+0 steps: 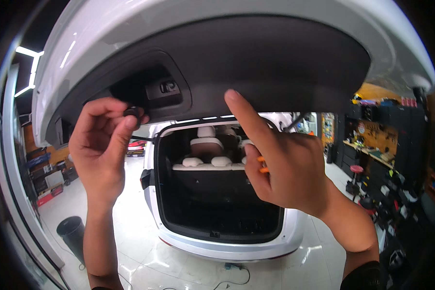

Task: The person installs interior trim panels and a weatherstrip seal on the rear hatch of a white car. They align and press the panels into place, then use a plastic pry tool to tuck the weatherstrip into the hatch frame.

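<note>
Overhead is the raised white tailgate (130,17) of a car, lined with a dark grey trim panel (275,58). My left hand (99,145) pinches a small round black plastic piece (132,112) between thumb and fingers, just below the recess (166,89) in that panel. My right hand (297,169) is curled around an orange object (263,164); only bits of it show between the fingers, so its kind is hidden. The right index finger stretches up to the panel's lower part; whether its tip touches, I cannot tell.
Below the tailgate gapes the car's boot (217,193), with pale rear seats (221,161) beyond. A dark bin (71,232) stands on the glossy floor at left. A cable (234,282) lies behind the bumper. Shelves and a workbench (372,152) line the right side, near a red stool (356,169).
</note>
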Demonstrator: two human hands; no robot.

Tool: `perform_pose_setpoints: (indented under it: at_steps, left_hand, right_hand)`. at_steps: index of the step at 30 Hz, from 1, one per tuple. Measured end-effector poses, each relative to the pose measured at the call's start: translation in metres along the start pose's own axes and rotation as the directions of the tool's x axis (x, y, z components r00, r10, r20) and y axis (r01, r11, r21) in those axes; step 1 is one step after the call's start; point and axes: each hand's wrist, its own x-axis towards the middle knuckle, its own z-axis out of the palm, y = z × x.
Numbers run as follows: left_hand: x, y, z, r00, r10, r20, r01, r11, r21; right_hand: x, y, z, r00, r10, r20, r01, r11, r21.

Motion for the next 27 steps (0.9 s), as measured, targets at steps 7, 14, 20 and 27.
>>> perform_pose_setpoints:
  at_steps: [7, 14, 20, 27]
  left_hand:
    - [0.014, 0.004, -0.006, 0.998, 0.041, 0.052, -0.050, 0.984, 0.173]
    - [-0.018, 0.002, -0.020, 0.952, 0.301, 0.046, -0.301, 0.906, 0.296]
    - [-0.024, 0.007, -0.037, 0.933, 0.344, 0.103, -0.358, 0.869, 0.342]
    - [0.008, 0.011, -0.035, 0.972, 0.186, 0.143, -0.227, 0.899, 0.374]
  right_hand:
    - [0.003, 0.036, 0.013, 0.972, -0.181, -0.151, 0.192, 0.979, 0.064]
    - [0.006, 0.020, 0.032, 0.970, -0.125, -0.210, 0.152, 0.982, 0.115]
    - [0.016, 0.016, 0.032, 0.965, -0.189, -0.181, 0.196, 0.980, 0.021]
    - [0.013, 0.010, 0.052, 0.973, -0.125, -0.195, 0.129, 0.992, 0.010]
